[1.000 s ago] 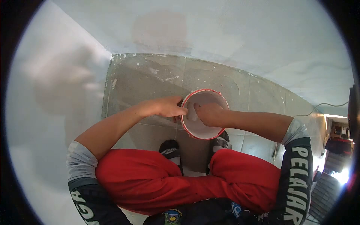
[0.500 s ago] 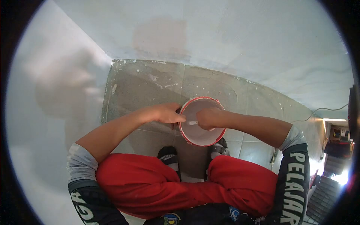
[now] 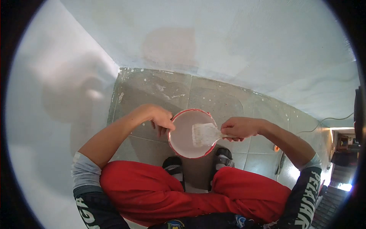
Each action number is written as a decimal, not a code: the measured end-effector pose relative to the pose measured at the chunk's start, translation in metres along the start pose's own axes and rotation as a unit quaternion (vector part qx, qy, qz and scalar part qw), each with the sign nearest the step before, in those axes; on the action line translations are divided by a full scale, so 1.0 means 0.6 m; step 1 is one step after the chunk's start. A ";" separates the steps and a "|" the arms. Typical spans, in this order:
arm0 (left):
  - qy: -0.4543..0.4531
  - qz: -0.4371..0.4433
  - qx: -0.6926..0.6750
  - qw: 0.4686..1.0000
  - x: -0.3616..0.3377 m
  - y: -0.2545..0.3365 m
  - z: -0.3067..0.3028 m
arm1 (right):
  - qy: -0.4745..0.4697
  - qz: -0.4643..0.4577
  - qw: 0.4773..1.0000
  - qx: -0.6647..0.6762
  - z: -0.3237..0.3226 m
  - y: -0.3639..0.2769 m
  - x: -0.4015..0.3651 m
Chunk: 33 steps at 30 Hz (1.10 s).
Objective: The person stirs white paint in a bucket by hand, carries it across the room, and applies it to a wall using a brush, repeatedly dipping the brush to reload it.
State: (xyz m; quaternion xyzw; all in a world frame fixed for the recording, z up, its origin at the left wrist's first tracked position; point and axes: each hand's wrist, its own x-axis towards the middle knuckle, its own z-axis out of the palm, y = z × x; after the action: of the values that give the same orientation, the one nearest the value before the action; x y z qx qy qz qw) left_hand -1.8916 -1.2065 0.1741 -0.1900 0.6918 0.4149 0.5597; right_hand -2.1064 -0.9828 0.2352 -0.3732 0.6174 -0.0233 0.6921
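Observation:
My right hand (image 3: pixel 241 128) grips the handle of a wide paintbrush (image 3: pixel 206 134), its bristles coated white and pointing left over the paint bucket. The bucket (image 3: pixel 189 157) has a red rim and whitish paint inside, and it is just beyond my feet. At its left rim, my left hand (image 3: pixel 162 120) is closed on the edge, thumb side over the rim and the other fingers curled outside.
A pale wall (image 3: pixel 259 42) rises ahead and another wall (image 3: pixel 49 126) stands close on the left. White specks dot the grey tiled floor (image 3: pixel 152 89). My sandals (image 3: pixel 224 156) flank the bucket's near side. An orange roll-like object (image 3: pixel 276 148) lies at the right.
My right hand has come up out of the bucket and moved right, bringing the paintbrush into view above the rim. The bucket appears lower and farther left, with my left hand still at its rim.

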 end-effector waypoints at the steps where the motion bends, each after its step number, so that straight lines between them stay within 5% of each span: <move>1: 0.001 -0.001 0.000 1.000 -0.004 -0.003 -0.004 | 0.000 -0.001 1.000 -0.001 -0.003 0.004 -0.007; 10: -0.001 -0.045 0.043 0.998 -0.052 -0.022 -0.024 | -0.029 -0.060 0.993 0.100 0.005 0.043 -0.003; 12: 0.221 0.055 0.181 0.957 -0.130 -0.027 -0.025 | -0.085 -0.062 0.974 0.203 0.005 0.048 0.000; 14: 0.344 0.128 0.126 0.921 -0.226 -0.010 0.002 | -0.086 -0.089 0.969 0.216 0.010 0.045 -0.001; 15: 0.361 0.160 0.047 0.918 -0.287 0.029 0.042 | -0.091 -0.116 0.961 0.236 0.010 0.044 -0.003; 17: 0.396 0.187 0.237 0.868 -0.368 0.090 0.131 | -0.079 -0.117 0.957 0.255 0.006 0.047 -0.009; 19: 0.338 0.314 0.196 0.865 -0.362 0.115 0.206 | -0.094 -0.125 0.949 0.274 0.007 0.052 -0.007; 21: 0.175 0.332 0.168 0.912 -0.301 0.117 0.231 | -0.117 -0.129 0.942 0.287 0.006 0.054 -0.008; 25: 0.267 0.243 0.269 0.893 -0.258 0.112 0.233 | -0.165 -0.126 0.907 0.365 0.005 0.055 -0.018; 27: 0.352 0.223 0.268 0.869 -0.271 0.117 0.211 | -0.098 -0.153 0.888 0.422 0.006 0.061 -0.022; 30: 0.294 0.289 0.222 0.883 -0.268 0.123 0.208 | 0.059 -0.214 0.852 0.474 0.005 0.068 0.010; 32: 0.311 0.279 0.214 0.883 -0.276 0.126 0.218 | 0.393 -0.224 0.814 0.365 -0.002 0.084 0.053; 33: 0.337 0.264 0.193 0.883 -0.280 0.127 0.219 | 0.400 -0.226 0.808 0.370 0.004 0.098 0.085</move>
State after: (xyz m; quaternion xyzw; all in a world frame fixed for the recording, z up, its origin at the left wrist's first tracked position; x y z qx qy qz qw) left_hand -1.8153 -1.0925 0.3543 -0.0174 0.9297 0.3164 0.1879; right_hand -2.1173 -0.9644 0.1606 -0.1754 0.6825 -0.5527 0.4449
